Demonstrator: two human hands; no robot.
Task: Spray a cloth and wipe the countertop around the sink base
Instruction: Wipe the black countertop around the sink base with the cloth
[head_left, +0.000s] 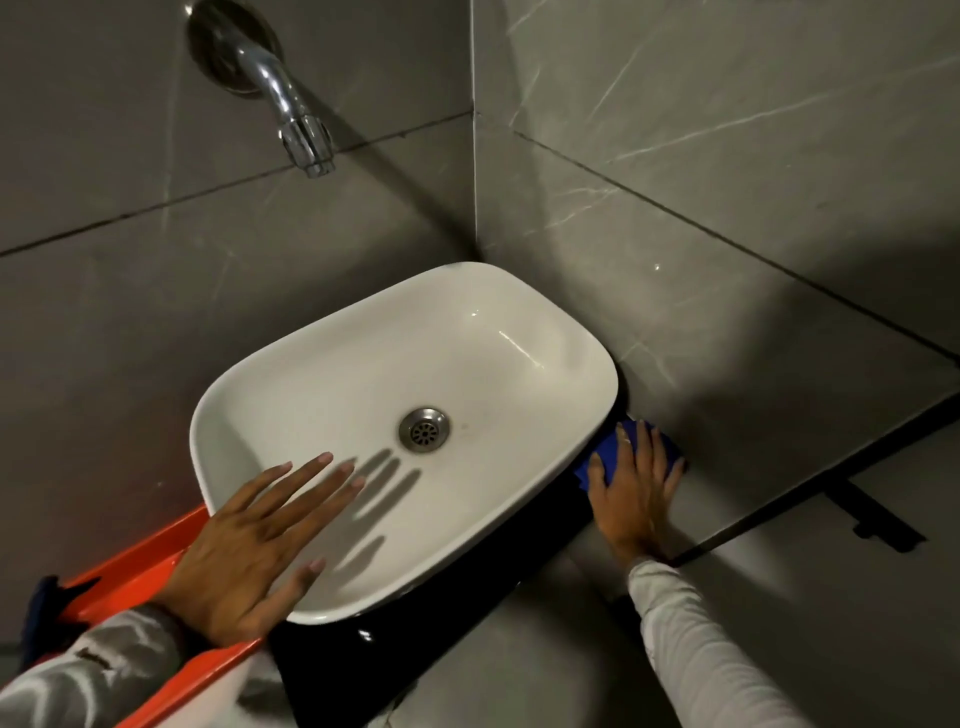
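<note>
A white vessel sink (545, 332) sits on a glossy black countertop (415, 644) in a tiled corner. My right hand (636, 493) lies flat on a blue cloth (608, 447), pressing it onto the counter beside the sink's right base, close to the side wall. Most of the cloth is hidden under the hand. My left hand (249, 545) hovers over the sink's near left rim with fingers spread, holding nothing; its shadow falls into the basin. No spray bottle is in view.
A chrome faucet (291, 104) juts from the back wall above the sink. An orange edge (156, 561) runs along the counter's left side. Grey marble tile walls close in behind and to the right. A drain (423, 428) sits mid-basin.
</note>
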